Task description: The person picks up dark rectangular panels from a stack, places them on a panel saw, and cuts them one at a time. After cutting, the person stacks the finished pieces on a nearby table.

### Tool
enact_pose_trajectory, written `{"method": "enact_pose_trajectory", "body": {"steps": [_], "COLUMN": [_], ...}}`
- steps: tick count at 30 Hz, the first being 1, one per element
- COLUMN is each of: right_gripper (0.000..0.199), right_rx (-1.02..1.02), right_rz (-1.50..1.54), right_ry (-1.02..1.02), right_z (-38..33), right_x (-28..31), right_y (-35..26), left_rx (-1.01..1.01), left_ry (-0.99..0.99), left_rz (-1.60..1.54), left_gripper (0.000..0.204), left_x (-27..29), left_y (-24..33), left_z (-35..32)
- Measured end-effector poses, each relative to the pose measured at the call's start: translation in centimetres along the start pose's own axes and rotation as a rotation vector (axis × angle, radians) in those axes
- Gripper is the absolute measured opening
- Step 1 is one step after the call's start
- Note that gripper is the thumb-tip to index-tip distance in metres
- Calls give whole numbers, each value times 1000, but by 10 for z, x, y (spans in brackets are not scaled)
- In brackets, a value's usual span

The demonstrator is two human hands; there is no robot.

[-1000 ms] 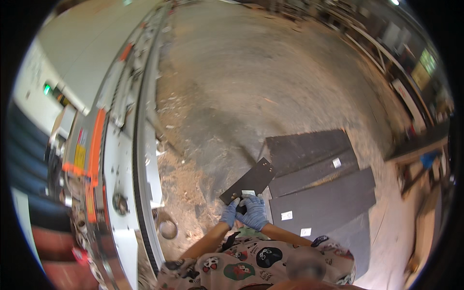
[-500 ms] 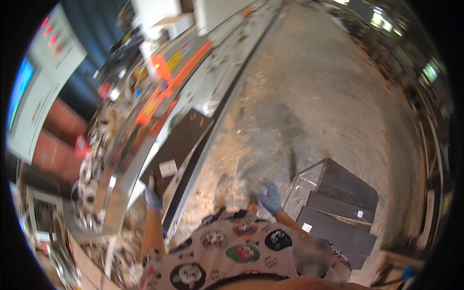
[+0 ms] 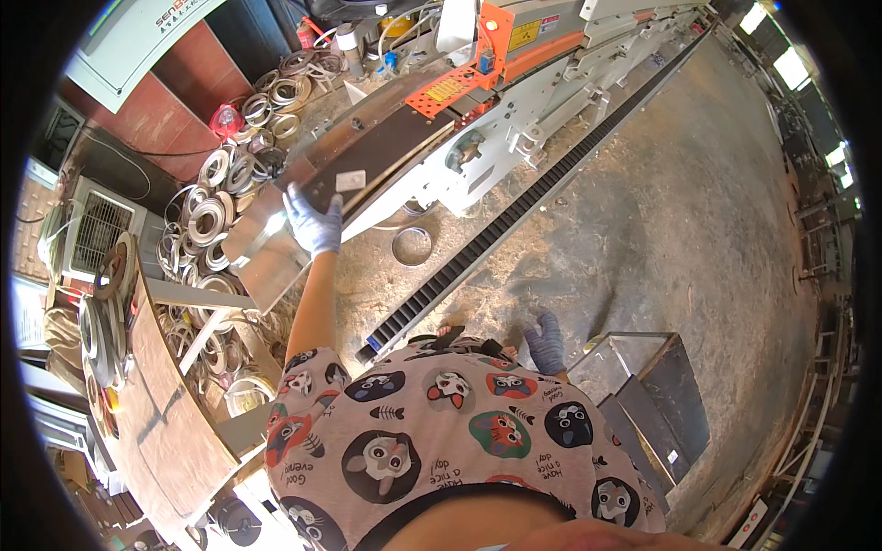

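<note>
My left hand (image 3: 314, 223), in a pale glove, rests at the near end of a dark brown board (image 3: 381, 147). Its fingers are stretched out and lie against the board's end and surface rather than wrapped round it. A small white label (image 3: 350, 180) sits on top of the board. The board lies along the machine's bed, its far end by an orange perforated guard (image 3: 447, 90). My right hand (image 3: 546, 344), gloved too, hangs low over the floor with extended fingers and nothing in it.
A black roller track (image 3: 501, 223) runs diagonally beside the machine. Dark panels (image 3: 675, 404) stand stacked at the lower right. Many rolls of edging tape (image 3: 209, 216) lie left of the machine. A curved wooden sheet (image 3: 165, 413) is at the lower left.
The view has swung left, so the machine appears farther right. The board is farther along the bed, up by the orange guard, and my left hand has stayed at its near end.
</note>
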State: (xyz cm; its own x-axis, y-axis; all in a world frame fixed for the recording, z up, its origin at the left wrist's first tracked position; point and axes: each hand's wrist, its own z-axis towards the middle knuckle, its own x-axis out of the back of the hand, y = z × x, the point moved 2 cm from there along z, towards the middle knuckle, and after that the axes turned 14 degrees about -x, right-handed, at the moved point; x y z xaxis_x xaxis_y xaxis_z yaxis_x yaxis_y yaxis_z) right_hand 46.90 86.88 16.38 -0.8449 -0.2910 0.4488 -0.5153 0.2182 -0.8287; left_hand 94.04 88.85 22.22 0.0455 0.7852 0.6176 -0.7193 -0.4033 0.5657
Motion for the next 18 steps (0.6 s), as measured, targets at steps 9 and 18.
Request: {"method": "enact_pose_trajectory", "body": {"steps": [9, 18], "right_gripper": [38, 35], "right_rx": [-65, -22], "right_rz": [-106, -201], "right_ry": [-15, 165], "right_z": [0, 1], "right_x": [-18, -12], "right_y": [-5, 12], "left_rx": [-421, -372], "left_ry": [-438, -504], "left_rz": [392, 448], "left_gripper": [63, 63], "left_x": [-30, -68], "left_y": [-11, 34], "left_z": [26, 48]}}
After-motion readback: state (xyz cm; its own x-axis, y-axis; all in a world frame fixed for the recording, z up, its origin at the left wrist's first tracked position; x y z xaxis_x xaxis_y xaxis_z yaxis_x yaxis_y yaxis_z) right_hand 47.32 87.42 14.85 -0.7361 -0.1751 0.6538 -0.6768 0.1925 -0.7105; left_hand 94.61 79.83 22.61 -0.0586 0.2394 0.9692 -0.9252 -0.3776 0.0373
